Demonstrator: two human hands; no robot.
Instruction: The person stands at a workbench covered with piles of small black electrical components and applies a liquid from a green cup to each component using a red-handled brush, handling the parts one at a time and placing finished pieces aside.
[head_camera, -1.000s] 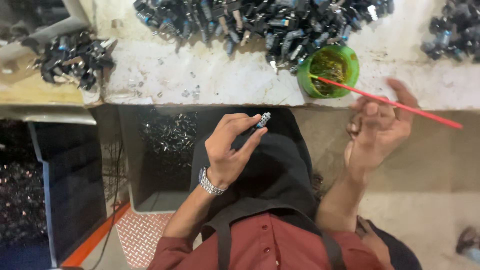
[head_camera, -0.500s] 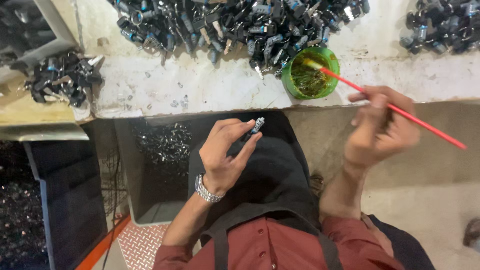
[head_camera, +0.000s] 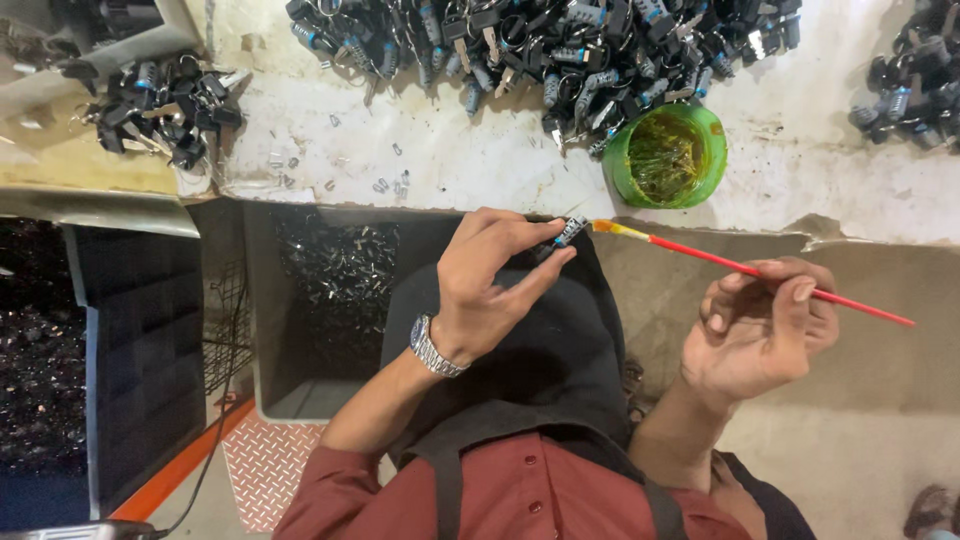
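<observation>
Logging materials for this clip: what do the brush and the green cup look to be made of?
The brush in the right hand: slim handle with glossy red paint, probably wood or plastic, and yellowish bristles at the tip. The green cup: likely translucent plastic, since light glows through its wall; its inside is smeared with a yellowish substance.

Dark red buttoned shirt, black apron with straps, silver wristwatch (head_camera: 436, 347) on the left wrist
</observation>
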